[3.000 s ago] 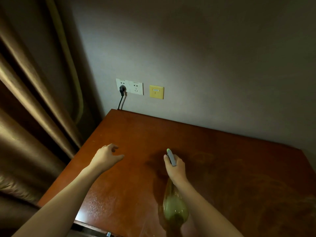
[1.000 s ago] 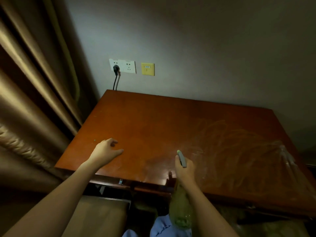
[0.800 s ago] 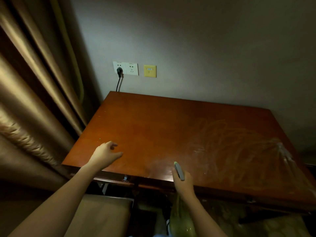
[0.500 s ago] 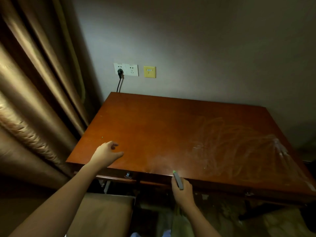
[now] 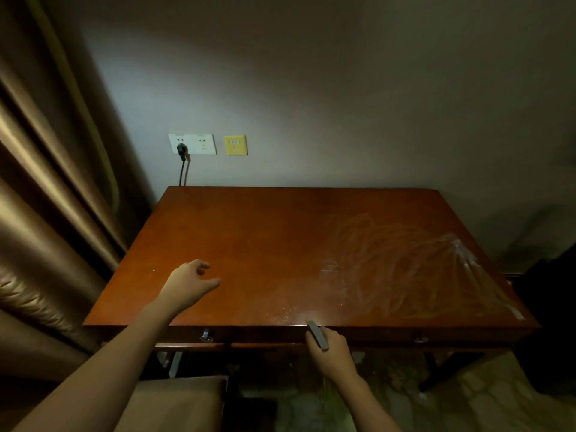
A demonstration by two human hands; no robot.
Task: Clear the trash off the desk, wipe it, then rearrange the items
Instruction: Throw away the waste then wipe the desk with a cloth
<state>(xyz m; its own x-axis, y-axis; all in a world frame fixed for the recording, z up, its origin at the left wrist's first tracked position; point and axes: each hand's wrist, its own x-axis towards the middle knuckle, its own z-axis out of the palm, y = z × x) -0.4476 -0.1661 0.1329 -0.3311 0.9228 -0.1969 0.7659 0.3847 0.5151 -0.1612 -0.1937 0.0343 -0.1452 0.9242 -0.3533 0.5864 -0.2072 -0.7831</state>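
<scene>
The reddish-brown wooden desk (image 5: pixel 265 238) stands against the wall, with whitish wet smear marks (image 5: pixel 396 263) across its right half and fine droplets near the front edge. My right hand (image 5: pixel 332 353) grips a spray bottle by its head just in front of the desk's front edge; only the grey nozzle (image 5: pixel 317 334) shows, the bottle's body hidden below my wrist. My left hand (image 5: pixel 190 283) hovers over the desk's front left part, fingers loosely curled, holding nothing.
Brown curtains (image 5: pixel 46 198) hang along the left. A white double socket (image 5: pixel 193 144) with a black plug and cord, and a yellow plate (image 5: pixel 235 145), sit on the wall above the desk's back left corner. A tan seat (image 5: pixel 174 403) stands below the desk's front.
My right hand has drawn the spray bottle back from over the desk to in front of its front edge. The view has pulled back. My left hand has kept its pose.
</scene>
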